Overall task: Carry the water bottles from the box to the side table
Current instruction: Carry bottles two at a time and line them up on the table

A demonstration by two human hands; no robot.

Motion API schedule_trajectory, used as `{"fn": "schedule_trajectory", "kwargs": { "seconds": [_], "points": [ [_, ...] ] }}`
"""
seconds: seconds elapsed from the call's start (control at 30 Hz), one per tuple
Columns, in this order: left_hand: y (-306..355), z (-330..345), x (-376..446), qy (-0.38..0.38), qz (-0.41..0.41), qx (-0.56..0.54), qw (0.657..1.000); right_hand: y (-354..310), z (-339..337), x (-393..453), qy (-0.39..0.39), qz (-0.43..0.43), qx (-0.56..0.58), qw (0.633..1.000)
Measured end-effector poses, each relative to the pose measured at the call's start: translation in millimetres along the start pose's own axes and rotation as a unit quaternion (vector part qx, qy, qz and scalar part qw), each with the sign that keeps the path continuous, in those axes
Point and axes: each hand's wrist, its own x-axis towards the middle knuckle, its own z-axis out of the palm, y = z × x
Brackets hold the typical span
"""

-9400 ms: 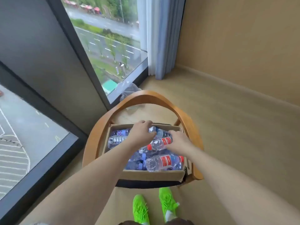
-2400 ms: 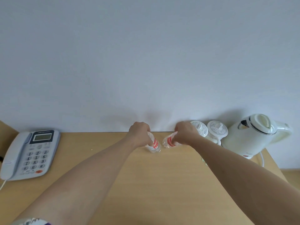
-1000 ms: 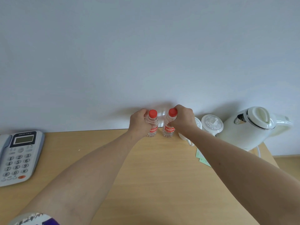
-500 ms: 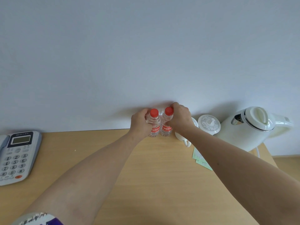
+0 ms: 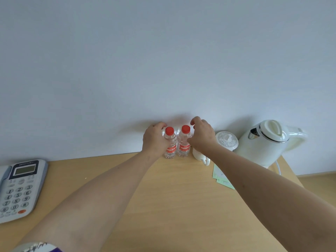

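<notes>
Two small clear water bottles with red caps and red labels stand upright side by side on the wooden side table (image 5: pixel 163 206), close to the wall. My left hand (image 5: pixel 154 140) is curled round the left side of the left bottle (image 5: pixel 171 142) and holds it. My right hand (image 5: pixel 201 136) is beside the right bottle (image 5: pixel 184 140); its fingers are lifted off behind the cap and its thumb lies near the bottle's shoulder. The box is out of view.
A white mug (image 5: pixel 200 156) and a lidded white cup (image 5: pixel 227 140) stand just right of the bottles, with a white electric kettle (image 5: pixel 267 142) further right. Green paper slips (image 5: pixel 221 178) lie near the mug. A desk telephone (image 5: pixel 18 190) sits at the left edge.
Both bottles were carried from the box, stood upright and pushed together near the wall. In the last half second my right hand's fingers have loosened and lifted off the right bottle.
</notes>
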Motion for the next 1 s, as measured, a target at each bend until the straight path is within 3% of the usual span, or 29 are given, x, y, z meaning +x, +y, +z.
{"fn": "schedule_trajectory", "kwargs": {
  "seconds": [0.27,0.53,0.73,1.0],
  "points": [
    [45.3,-32.3,-6.9,-0.041,0.147,0.033,0.988,-9.4,-37.6,-57.5,0.084,0.032,-0.057,0.994],
    [135.4,15.7,-73.1,-0.185,0.307,0.083,0.930,45.6,-96.6,-178.8,0.162,0.182,-0.126,0.962],
    [240.2,65.7,-160.5,-0.249,0.437,0.070,0.862,105.2,-154.5,-311.3,0.230,0.331,-0.153,0.902],
    [357.1,124.5,-347.3,-0.336,0.586,0.041,0.736,163.8,-212.9,-520.1,0.283,0.504,-0.179,0.796]
  ]
}}
